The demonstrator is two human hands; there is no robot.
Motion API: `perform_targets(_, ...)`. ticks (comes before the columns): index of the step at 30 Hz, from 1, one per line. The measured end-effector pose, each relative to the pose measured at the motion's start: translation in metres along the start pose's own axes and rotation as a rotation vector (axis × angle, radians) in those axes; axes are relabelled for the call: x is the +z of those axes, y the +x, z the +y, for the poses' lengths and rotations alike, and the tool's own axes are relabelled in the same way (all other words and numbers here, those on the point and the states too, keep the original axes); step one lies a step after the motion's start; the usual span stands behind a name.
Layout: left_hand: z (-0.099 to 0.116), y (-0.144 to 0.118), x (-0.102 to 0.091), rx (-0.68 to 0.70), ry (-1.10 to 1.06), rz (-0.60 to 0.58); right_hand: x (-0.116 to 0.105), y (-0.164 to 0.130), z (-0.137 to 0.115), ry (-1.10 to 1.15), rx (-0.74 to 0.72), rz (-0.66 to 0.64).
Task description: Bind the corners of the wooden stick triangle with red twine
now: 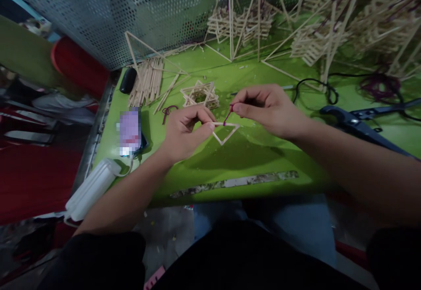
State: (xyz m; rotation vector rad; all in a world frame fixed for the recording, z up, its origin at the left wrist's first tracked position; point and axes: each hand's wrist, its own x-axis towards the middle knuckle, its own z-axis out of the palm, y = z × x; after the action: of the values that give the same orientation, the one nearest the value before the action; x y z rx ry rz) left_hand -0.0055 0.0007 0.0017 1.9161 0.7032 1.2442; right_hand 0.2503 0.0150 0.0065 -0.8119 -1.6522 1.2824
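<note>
- Head view: the left hand (184,134) pinched one corner of a small stick triangle (226,131) above the green table (250,154).
- The right hand (268,108), at the triangle's 1 o'clock, pinched a purple thread (228,115) running down to its top edge.
- Judging by the finished star-shaped stick frame (200,95) at 11 o'clock, threading looked barely begun; a loose thread piece (167,112) lay at 9 o'clock.
</note>
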Motion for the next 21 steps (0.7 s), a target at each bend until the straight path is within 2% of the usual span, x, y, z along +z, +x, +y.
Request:
perform_targets(4, 0.0, -0.002, 0.0, 0.004, 0.049, -0.012, 0.001, -0.007, -0.013, -0.077, -0.093, 0.038)
perform_targets(9, 0.0, -0.003, -0.002, 0.001, 0.124, 0.054, 0.008, -0.014, -0.019, -0.196, -0.298, 0.079)
perform_targets(17, -0.006, -0.003, -0.001, 0.051, 0.125, 0.193, 0.014, -0.018, -0.017, -0.385, -0.545, 0.067)
perform_targets(21, -0.007, -0.004, 0.0, 0.064, 0.102, 0.205, 0.015, -0.018, -0.009, -0.606, -0.647, 0.065)
